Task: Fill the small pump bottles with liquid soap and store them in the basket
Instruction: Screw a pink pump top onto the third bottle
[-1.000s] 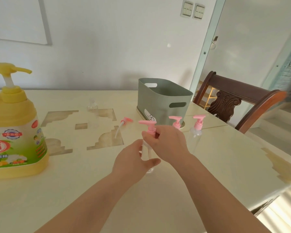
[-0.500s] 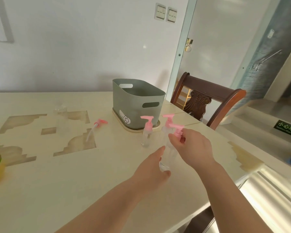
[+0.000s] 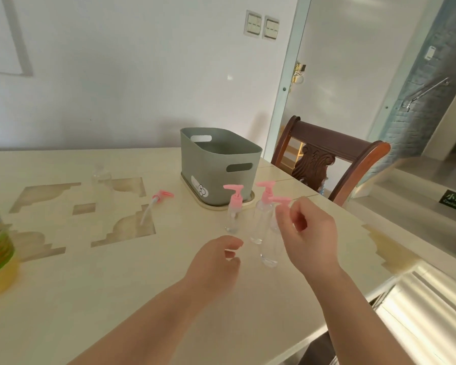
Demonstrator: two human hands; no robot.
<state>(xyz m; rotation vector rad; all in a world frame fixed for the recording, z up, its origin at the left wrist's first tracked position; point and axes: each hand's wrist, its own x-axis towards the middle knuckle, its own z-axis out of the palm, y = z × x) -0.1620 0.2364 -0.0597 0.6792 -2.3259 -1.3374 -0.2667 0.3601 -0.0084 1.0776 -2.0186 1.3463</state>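
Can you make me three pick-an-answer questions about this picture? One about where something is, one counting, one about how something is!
1. Where is the basket? A on the chair; B on the floor; C on the table.
2. How many small bottles wear pink pumps? A one; B three; C five.
3. The loose pump is: A lying on the table; B screwed onto a bottle; C in a hand.
Answers: C, its base rests on the table; B, three stand before the basket; A, it lies alone, tube showing.
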